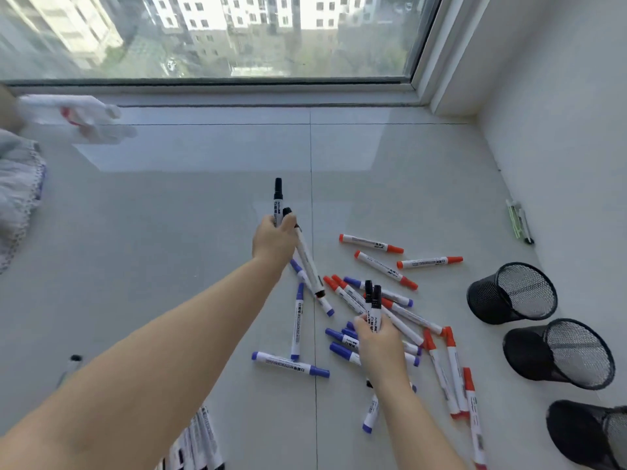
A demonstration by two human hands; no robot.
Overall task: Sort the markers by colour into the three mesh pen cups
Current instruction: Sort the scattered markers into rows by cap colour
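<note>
My left hand (273,240) grips two black-capped markers (307,262) above the tiled floor, one pointing up, one slanting down. My right hand (380,340) holds two more black markers (372,300) upright over the pile. Beneath and around it lie several blue-capped markers (297,329) and several red-capped markers (385,266). Three black mesh pen cups lie tipped on their sides at the right: a far cup (485,295), a middle cup (529,351) and a near cup (576,432). More black markers (200,442) lie at the bottom edge under my left arm.
A window sill and glass run along the back. A white wall (559,147) closes the right side, with a small green-white object (517,222) at its foot. A white spray bottle (78,115) and grey cloth (17,184) are at the far left.
</note>
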